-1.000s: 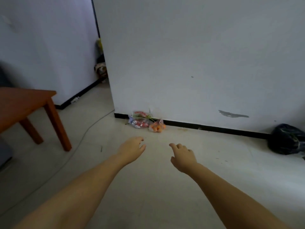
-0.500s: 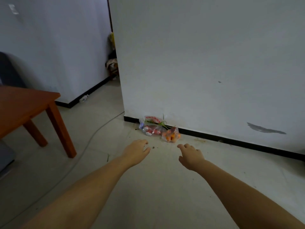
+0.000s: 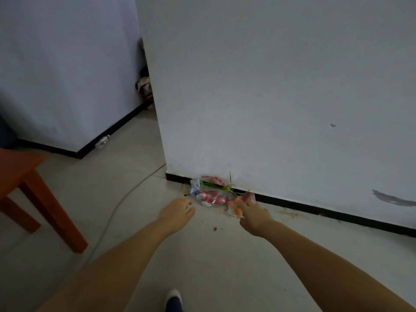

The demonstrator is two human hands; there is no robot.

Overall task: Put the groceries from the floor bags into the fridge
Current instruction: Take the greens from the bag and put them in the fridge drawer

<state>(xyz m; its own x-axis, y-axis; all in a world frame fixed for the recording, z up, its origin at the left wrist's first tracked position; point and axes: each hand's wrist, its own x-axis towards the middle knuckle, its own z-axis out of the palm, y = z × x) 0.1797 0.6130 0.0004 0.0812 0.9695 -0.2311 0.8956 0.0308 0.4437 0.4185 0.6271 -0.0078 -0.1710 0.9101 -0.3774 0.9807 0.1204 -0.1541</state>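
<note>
Two clear plastic grocery bags lie on the floor against the white wall's black skirting. The left bag holds red items and green stalks. The right bag holds orange fruit. My left hand reaches out with relaxed fingers just left of the bags and holds nothing. My right hand stretches forward with its fingertips over the orange-fruit bag; whether it touches the bag I cannot tell. No fridge is in view.
An orange-brown wooden table stands at the left, one leg near my left arm. A grey cable runs across the tiled floor. A passage opens behind the wall corner, with clutter at its far end. My shoe shows at the bottom.
I have come closer to the bags, which now sit lower and larger in view. Both hands have stretched forward; the right one now reaches over the orange-fruit bag.
</note>
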